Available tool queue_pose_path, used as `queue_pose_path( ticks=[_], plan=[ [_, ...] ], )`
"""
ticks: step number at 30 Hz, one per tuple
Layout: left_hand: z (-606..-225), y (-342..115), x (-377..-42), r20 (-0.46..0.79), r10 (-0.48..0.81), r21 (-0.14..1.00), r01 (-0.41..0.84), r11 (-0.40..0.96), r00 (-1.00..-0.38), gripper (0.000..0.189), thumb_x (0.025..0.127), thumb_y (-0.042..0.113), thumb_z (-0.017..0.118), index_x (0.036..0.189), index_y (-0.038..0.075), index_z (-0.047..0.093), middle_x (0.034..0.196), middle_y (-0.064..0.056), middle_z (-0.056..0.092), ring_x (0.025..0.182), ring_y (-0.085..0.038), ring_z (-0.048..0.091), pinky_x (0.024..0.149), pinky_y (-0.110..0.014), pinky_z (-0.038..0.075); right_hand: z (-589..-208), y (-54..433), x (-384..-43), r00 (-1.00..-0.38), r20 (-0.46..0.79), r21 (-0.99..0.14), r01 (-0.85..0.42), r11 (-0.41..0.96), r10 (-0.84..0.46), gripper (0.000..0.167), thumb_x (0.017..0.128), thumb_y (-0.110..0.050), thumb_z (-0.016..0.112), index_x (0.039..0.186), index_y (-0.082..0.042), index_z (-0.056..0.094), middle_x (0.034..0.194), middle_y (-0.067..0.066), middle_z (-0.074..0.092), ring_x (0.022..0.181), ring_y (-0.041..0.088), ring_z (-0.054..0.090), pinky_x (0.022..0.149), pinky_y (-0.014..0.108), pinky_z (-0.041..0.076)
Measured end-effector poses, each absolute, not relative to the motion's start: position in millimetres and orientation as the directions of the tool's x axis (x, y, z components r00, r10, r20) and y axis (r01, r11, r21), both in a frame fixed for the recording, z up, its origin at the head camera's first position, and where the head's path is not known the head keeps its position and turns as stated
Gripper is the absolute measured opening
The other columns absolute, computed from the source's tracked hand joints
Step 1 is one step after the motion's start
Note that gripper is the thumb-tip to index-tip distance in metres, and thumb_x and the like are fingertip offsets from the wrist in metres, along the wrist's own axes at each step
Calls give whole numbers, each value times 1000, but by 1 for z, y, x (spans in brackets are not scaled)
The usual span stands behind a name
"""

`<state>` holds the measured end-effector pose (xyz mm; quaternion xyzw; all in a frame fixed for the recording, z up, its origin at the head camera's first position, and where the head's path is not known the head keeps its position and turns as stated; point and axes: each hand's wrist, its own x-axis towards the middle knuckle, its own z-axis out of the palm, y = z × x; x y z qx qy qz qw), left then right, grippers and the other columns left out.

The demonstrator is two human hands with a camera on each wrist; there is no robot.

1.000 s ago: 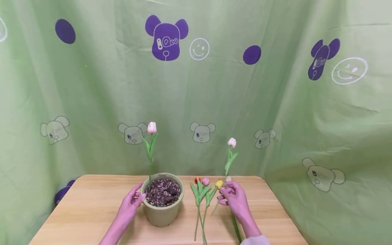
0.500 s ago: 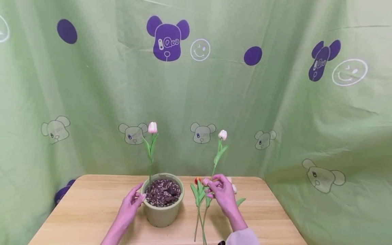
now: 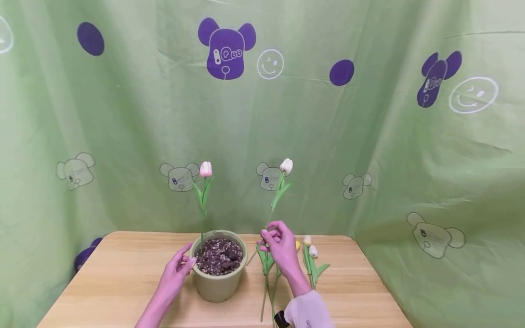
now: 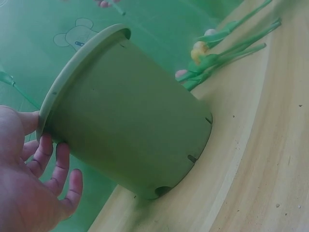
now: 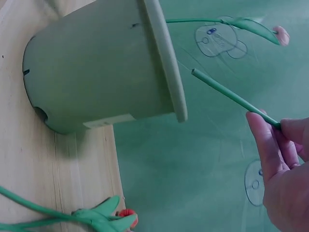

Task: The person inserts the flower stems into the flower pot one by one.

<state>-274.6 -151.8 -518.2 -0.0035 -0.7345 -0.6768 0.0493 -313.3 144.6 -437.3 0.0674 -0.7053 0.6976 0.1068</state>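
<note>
Two hands at work over a wooden tabletop (image 3: pixel 135 273), apparently at the step of adding another stem to a round green plant pot (image 3: pixel 217 288). Holding the pot's rim at about 9 o'clock with the left hand (image 3: pixel 177 269), thumb over the edge, fingers against the outer wall. Pinching a white tulip (image 3: pixel 278 197) by its lower stem with the right hand (image 3: pixel 281 249), out at 3 o'clock from the pot; flower leaning toward 1 o'clock, bare stem end pointing toward 7, near the rim but apart from it.

Already upright near the pot's 10 o'clock edge: a pink-and-white tulip (image 3: pixel 203 200), set in dark, pale-flecked soil (image 3: pixel 220 257). Lying on the wood between 3 and 4 o'clock: a red tulip (image 5: pixel 126 212), a yellow tulip (image 3: pixel 297 246) and a pale tulip (image 3: pixel 313 251), among others too overlapped to count.

Probably early in the planting, judging by one stem in place. For the next move, likely best to carry the stem end toward 9 o'clock over the rim, turn it nearer vertical, then press straight down into the soil, with a steady left-hand hold against tipping.
</note>
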Motion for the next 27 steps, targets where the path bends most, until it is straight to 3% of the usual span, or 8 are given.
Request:
queue_pose_path(
  ticks=[8,15,18,24,27],
  plan=[
    [-517,-151,-274,84,-65,995,80,62,-994,58,103,11,60,158,10,40,111,-14,60,88,-13,57,83,-22,51,-437,116,-328,-957,285,-959,-284,28,50,21,97,0,66,116,2,58,90,17,68,85,36,75,73,36,64],
    [-517,-152,-276,81,-67,995,76,69,-995,58,103,12,59,158,10,40,112,-14,61,90,-11,59,89,-26,53,-442,92,-341,-955,295,-955,-294,48,16,20,97,0,66,115,0,59,89,11,67,87,41,74,72,36,64],
    [-517,-153,-277,83,-65,995,79,66,-994,57,103,13,59,157,10,41,112,-15,61,91,-12,59,91,-28,53,-443,83,-345,-953,303,-952,-302,55,8,19,97,1,67,114,-1,60,89,12,67,82,36,73,71,37,64],
    [-517,-154,-277,87,-61,994,83,66,-994,59,103,14,61,158,9,40,111,-14,61,90,-12,58,88,-27,52,-447,68,-351,-949,315,-947,-314,65,4,17,97,1,66,112,-1,60,92,20,65,76,25,69,77,50,63],
    [-516,-154,-277,84,-60,995,81,61,-995,59,102,13,61,158,9,40,110,-12,60,91,-12,58,89,-26,52,-449,61,-354,-947,322,-943,-320,90,5,16,97,-1,66,112,-3,60,92,18,65,77,23,68,75,46,64]
  ],
)
